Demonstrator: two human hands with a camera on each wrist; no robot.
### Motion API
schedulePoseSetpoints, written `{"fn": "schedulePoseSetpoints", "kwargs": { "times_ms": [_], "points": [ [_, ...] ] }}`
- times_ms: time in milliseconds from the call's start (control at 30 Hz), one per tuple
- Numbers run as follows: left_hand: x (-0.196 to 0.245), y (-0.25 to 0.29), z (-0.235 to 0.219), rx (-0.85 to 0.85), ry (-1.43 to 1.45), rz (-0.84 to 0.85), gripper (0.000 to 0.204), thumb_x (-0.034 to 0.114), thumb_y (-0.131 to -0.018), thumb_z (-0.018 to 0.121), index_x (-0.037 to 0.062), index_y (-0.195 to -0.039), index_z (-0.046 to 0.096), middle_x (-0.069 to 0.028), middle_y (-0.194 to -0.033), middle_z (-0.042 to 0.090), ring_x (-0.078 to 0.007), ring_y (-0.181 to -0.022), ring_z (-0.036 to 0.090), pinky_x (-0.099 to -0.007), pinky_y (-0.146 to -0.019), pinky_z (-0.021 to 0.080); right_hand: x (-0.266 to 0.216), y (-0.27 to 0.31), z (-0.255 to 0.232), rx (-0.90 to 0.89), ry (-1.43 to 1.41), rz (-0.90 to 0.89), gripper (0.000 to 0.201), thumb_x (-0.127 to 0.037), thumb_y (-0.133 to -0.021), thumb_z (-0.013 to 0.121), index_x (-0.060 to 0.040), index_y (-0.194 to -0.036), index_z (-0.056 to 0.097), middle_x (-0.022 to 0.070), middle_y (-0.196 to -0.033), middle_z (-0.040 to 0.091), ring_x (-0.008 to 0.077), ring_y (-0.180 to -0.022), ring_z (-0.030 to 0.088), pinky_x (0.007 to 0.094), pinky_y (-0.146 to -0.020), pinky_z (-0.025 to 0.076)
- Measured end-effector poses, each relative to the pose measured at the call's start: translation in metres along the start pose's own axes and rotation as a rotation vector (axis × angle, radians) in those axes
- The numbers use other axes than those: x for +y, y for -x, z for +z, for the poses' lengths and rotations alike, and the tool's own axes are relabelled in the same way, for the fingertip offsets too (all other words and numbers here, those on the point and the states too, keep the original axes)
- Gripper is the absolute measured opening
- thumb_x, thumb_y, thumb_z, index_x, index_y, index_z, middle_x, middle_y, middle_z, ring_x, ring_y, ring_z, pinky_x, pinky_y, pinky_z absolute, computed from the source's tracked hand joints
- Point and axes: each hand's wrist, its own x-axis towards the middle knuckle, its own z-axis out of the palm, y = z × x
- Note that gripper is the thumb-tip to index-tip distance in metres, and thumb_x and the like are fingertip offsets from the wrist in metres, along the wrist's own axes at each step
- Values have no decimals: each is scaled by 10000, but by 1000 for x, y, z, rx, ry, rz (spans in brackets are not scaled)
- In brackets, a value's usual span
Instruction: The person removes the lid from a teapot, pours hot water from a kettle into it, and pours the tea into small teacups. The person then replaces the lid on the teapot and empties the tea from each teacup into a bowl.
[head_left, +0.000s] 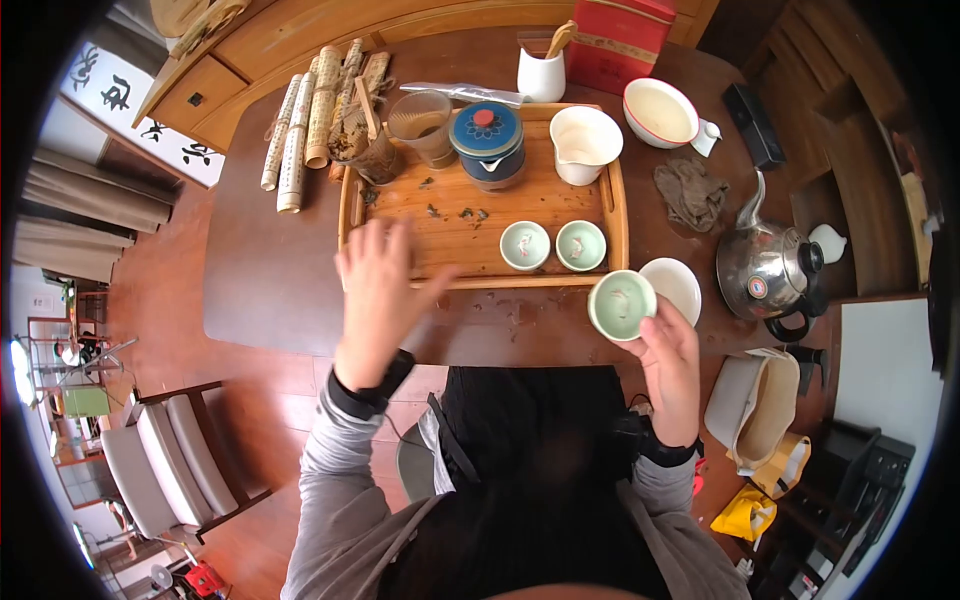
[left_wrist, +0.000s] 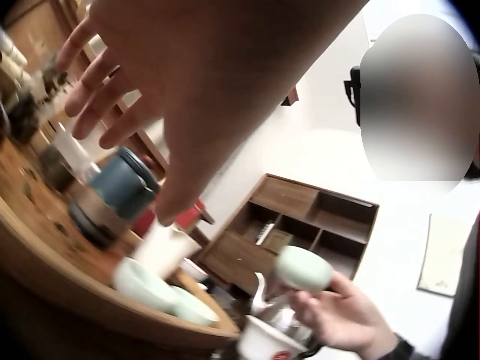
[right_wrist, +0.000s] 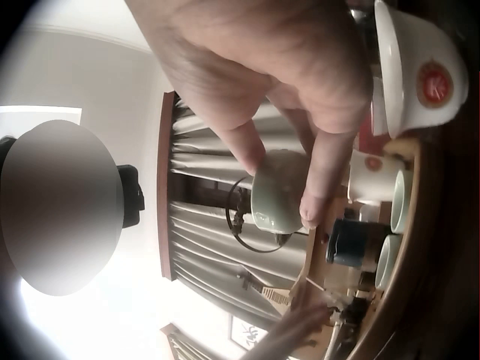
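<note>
My right hand [head_left: 668, 362] pinches a pale green teacup [head_left: 620, 300] between thumb and fingers, in front of the tray's right corner. A small red-and-white figure shows inside that cup. Past the same hand, a white bowl [head_left: 680, 284] stands on the table. My left hand [head_left: 378, 290], fingers spread and holding nothing, reaches over the front left edge of the wooden tray [head_left: 450, 280]. Two matching green cups, a left one [head_left: 525, 246] and a right one [head_left: 581, 246], stand on the tray. Behind them are a blue lidded teapot [head_left: 487, 140] and a white pitcher [head_left: 585, 143].
Dark tea leaves [head_left: 467, 213] lie scattered on the tray. A glass of leaves [head_left: 370, 155] and a clear brown cup [head_left: 425, 130] stand at its back left. Rolled scrolls [head_left: 295, 150] lie left; a steel kettle [head_left: 765, 270], a cloth [head_left: 690, 193] and a red-rimmed bowl [head_left: 660, 112] are right.
</note>
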Motion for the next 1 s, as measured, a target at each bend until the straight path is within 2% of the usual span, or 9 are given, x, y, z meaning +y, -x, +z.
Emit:
{"fn": "schedulePoseSetpoints", "kwargs": {
  "times_ms": [67, 133, 167, 233, 367, 533, 667, 733, 1000],
  "points": [
    [-27, 3, 5, -10, -117, -36, 731, 462, -735, 838, 49, -1286, 592, -135, -1199, 577, -312, -1149, 514, -472, -970, 367, -6, 5, -9, 77, 23, -49, 416, -144, -1023, 563, 78, -1372, 519, 154, -1275, 649, 232, -1151, 658, 386, -973, 555],
    [-44, 4, 5, -139, -200, -136, 751, 468, -745, 822, 55, -1330, 594, -130, -1227, 597, -302, -1165, 513, -453, -998, 352, -9, 9, -19, 115, 25, -71, 418, -151, -1025, 559, 79, -1372, 519, 154, -1276, 649, 231, -1150, 659, 384, -975, 554],
    [-50, 4, 4, -141, -197, -130, 751, 468, -745, 822, 55, -1330, 594, -130, -1227, 597, -302, -1165, 513, -453, -998, 352, -10, 10, -24, 145, 32, -92, 420, -157, -1027, 554, 81, -1371, 519, 155, -1277, 650, 229, -1149, 661, 381, -977, 553],
    [-55, 2, 4, -273, -188, -142, 764, 477, -738, 820, 57, -1336, 595, -134, -1244, 627, -293, -1176, 516, -451, -992, 350, -10, 13, -34, 181, 29, -109, 420, -163, -1031, 546, 86, -1368, 520, 156, -1277, 651, 227, -1154, 661, 374, -982, 552],
    [-59, -3, 9, -212, -146, -91, 672, 425, -683, 864, 75, -1216, 653, -86, -1094, 683, -288, -1101, 552, -446, -928, 369, -20, 19, -44, 288, 99, -150, 427, -174, -1031, 546, 95, -1362, 521, 161, -1265, 653, 222, -1153, 660, 366, -994, 549],
    [-58, -7, 9, -173, -100, -76, 610, 350, -677, 856, 65, -1181, 665, -134, -1068, 693, -327, -985, 631, -435, -919, 415, -20, 18, -57, 386, 197, -137, 448, -152, -996, 621, 88, -1363, 533, 165, -1253, 658, 210, -1146, 656, 355, -981, 549],
    [-35, -21, 0, -143, 109, -111, 588, 310, -690, 854, 36, -1170, 653, -158, -1048, 685, -342, -960, 656, -453, -868, 481, -17, 15, -62, 409, 221, -119, 458, -127, -979, 650, 81, -1370, 538, 163, -1251, 661, 202, -1137, 654, 339, -955, 549],
    [-13, -28, -9, -100, 309, -41, 558, 237, -704, 836, 25, -1179, 633, -163, -1054, 655, -351, -970, 662, -412, -815, 534, -13, 13, -65, 382, 258, -164, 473, -104, -964, 672, 81, -1378, 535, 160, -1238, 669, 195, -1117, 658, 329, -935, 548],
    [85, -54, -22, -212, 662, 218, 597, 149, -679, 852, 10, -1203, 599, -173, -1107, 592, -358, -1027, 624, -406, -903, 513, -14, 10, -53, 428, 483, -297, 465, -27, -924, 703, 97, -1347, 555, 171, -1204, 681, 206, -1097, 669, 338, -942, 567]
  ]
}}
